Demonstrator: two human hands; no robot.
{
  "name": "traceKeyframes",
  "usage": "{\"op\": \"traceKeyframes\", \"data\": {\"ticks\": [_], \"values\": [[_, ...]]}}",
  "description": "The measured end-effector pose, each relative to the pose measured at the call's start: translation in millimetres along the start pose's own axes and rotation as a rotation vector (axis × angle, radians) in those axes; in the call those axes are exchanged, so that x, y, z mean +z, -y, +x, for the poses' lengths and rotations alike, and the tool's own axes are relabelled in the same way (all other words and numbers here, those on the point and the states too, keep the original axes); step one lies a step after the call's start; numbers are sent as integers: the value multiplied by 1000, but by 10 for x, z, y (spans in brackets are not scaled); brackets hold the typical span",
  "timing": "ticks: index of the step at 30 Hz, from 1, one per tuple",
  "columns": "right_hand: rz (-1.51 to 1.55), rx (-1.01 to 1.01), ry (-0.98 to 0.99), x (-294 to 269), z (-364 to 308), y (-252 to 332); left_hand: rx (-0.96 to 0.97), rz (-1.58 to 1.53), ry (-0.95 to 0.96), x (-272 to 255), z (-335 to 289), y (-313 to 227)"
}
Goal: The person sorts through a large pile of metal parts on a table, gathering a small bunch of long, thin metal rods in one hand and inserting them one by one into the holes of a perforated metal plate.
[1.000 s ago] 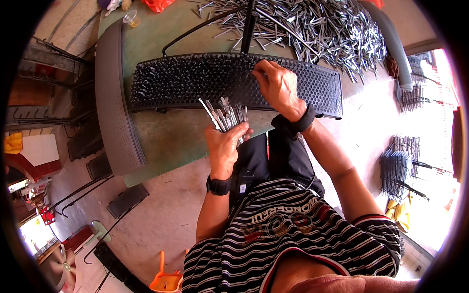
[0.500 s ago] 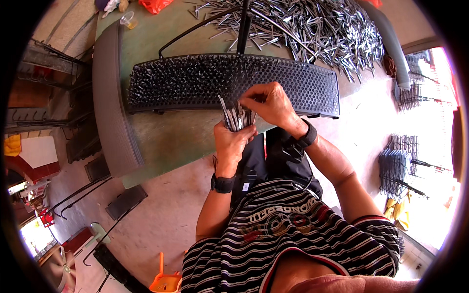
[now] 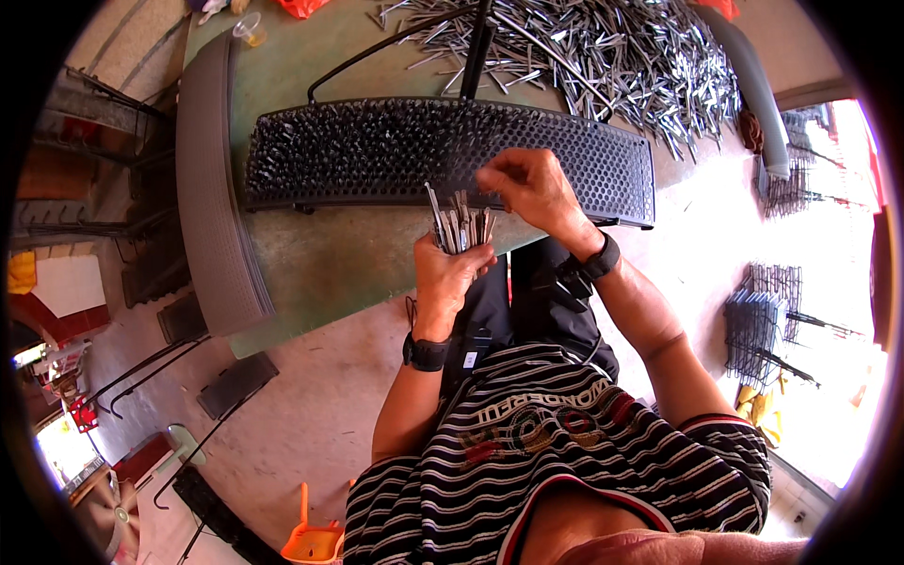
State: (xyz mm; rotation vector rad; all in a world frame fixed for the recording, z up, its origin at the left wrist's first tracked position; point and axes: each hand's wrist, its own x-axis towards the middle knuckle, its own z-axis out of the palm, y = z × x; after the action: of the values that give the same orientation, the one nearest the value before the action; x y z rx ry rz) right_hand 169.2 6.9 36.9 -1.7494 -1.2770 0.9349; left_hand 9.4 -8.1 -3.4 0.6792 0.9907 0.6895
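Note:
My left hand [image 3: 450, 281] is wrapped round a bundle of thin metal strips [image 3: 460, 226] that stand up out of its fist. Just beyond and to the right of the bundle, my right hand [image 3: 535, 191] is closed in a pinch; what it holds, if anything, I cannot make out. Both hands are at the near edge of a long black perforated panel [image 3: 603, 174]. Many metal pieces stick up from the holes on its left and middle part, while the holes on the right show bare.
A large heap of metal strips [image 3: 650, 71] lies on the green table [image 3: 311, 273] behind the panel. Black rods [image 3: 476, 56] rise from the panel's far side. Grey ridged sheets [image 3: 205, 188] are stacked on the left, near a plastic cup [image 3: 250, 30]. An orange chair [image 3: 315, 541] is on the floor.
My right hand has moved slightly right, away from the bundle's tips. My left hand keeps its hold on the strips, nearly in the same place.

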Motion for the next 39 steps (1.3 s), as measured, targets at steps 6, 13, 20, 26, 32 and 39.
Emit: {"op": "traceKeyframes", "data": {"ticks": [6,13,20,26,32,39], "values": [[-37,-71,122,54,23,-83,48,43,17,-18,16,49],[-28,-3,66,76,-31,8,70,82,25,-43,32,64],[468,-83,-243,73,66,18,24,16,-40,-84,0,30],[263,-298,-393,189,203,-160,48,-3,-54,-97,-55,-31],[59,-316,-368,259,246,-217,62,-64,-61,-115,-90,-64],[-330,-506,-376,174,204,-48,72,-158,-124,-124,-112,-111]]}}
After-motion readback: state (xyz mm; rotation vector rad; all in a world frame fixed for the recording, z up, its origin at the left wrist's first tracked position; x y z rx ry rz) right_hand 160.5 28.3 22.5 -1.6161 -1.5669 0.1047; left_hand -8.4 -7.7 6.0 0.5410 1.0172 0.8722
